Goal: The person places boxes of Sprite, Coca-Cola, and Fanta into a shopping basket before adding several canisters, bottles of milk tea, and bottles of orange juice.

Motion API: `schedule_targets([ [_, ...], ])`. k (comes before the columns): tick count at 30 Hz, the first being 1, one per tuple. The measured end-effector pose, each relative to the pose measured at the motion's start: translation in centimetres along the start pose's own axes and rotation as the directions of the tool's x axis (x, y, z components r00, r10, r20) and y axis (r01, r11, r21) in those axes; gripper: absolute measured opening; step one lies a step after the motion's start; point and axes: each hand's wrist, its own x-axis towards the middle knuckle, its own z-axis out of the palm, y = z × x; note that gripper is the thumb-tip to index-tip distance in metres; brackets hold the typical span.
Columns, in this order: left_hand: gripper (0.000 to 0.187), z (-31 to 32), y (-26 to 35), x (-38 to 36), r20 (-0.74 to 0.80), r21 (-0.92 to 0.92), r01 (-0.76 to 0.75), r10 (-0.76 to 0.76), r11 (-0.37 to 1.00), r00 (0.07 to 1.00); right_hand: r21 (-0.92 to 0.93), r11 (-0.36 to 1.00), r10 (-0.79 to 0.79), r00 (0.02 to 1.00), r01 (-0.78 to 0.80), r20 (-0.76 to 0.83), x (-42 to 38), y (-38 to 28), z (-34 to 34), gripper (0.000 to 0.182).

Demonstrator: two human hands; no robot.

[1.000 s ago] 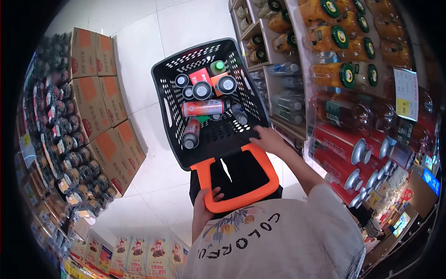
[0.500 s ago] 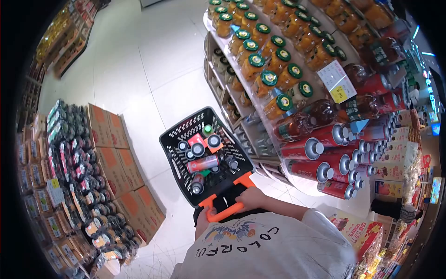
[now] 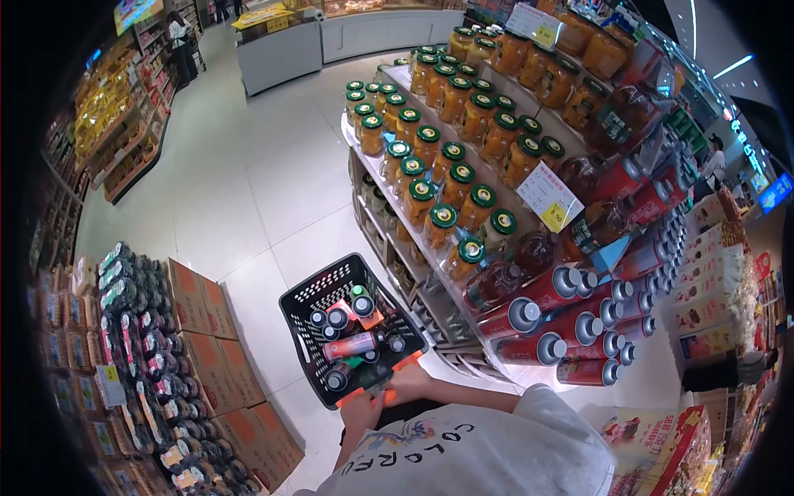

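My left hand [image 3: 361, 411] is closed round the orange handle [image 3: 407, 362] of a black plastic shopping basket [image 3: 321, 286]. On the same handle, farther right, my right hand [image 3: 411, 385] is wrapped as well. Inside the basket lie several dark-capped bottles or cans, a red-labelled cylinder [image 3: 351, 345] on its side, and a green-capped item [image 3: 359, 291]. Their exact kinds are too small to make out. The basket is in front of my body, close to the display shelf on the right.
Right of the basket stands a tiered shelf with green-lidded jars [image 3: 420, 196], red cans [image 3: 542, 349] and a price card [image 3: 550, 197]. Stacked cardboard boxes [image 3: 223, 372] and packaged goods [image 3: 149, 355] line the left. A white counter [image 3: 281, 59] and a person [image 3: 179, 45] are farther off.
The view has tilted up, showing more of the aisle and counter ahead. The basket sits lower in view, and my hands appear closer together on its handle.
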Motion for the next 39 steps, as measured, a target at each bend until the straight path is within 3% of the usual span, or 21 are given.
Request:
schedule_targets([
  [2,0.041,0.3,-0.5,1.1,0.026,0.075,0.013,-0.015,0.997,1.0,-0.007,1.0,0.014,1.0,-0.014,0.008,1.1,0.3,-0.4,0.05],
  [3,0.041,0.6,-1.1,1.8,-0.098,0.032,-0.006,0.009,0.999,0.995,-0.012,1.0,-0.016,1.0,0.015,-0.025,1.8,0.4,-0.9,0.05],
  [11,0.038,-1.3,-3.3,7.4,-0.152,0.079,0.059,-0.047,0.995,0.987,-0.084,0.995,-0.048,0.997,0.052,0.057,7.3,1.9,-4.7,0.052],
  [18,0.04,-3.7,-6.0,14.1,-0.138,0.058,-0.071,0.079,0.996,0.987,-0.146,0.989,0.008,0.999,-0.001,0.043,13.1,4.0,-6.8,0.052],
  [20,0.041,-4.7,-6.3,16.1,-0.129,0.07,-0.091,0.1,0.993,0.987,-0.098,0.995,0.021,1.0,-0.022,-0.007,15.0,5.5,-6.8,0.054],
  [25,0.042,-7.4,-8.0,21.7,-0.138,0.007,-0.166,0.166,0.986,0.976,-0.181,0.982,0.055,0.998,-0.056,-0.011,20.1,6.9,-9.7,0.052],
  [28,0.042,-9.0,-8.6,24.9,-0.114,0.0,-0.186,0.185,0.982,0.976,-0.148,0.985,0.07,0.992,-0.085,-0.107,22.6,7.9,-11.1,0.051],
  [33,0.042,-11.1,-9.9,30.9,-0.158,0.031,-0.205,0.208,0.978,0.965,-0.161,0.979,0.114,0.989,-0.128,-0.094,27.8,9.3,-15.0,0.052],
  [39,0.041,-14.4,-11.1,38.2,-0.182,0.045,-0.139,0.145,0.989,0.973,-0.161,0.986,0.018,0.986,-0.046,-0.168,34.6,12.9,-17.9,0.051],
])
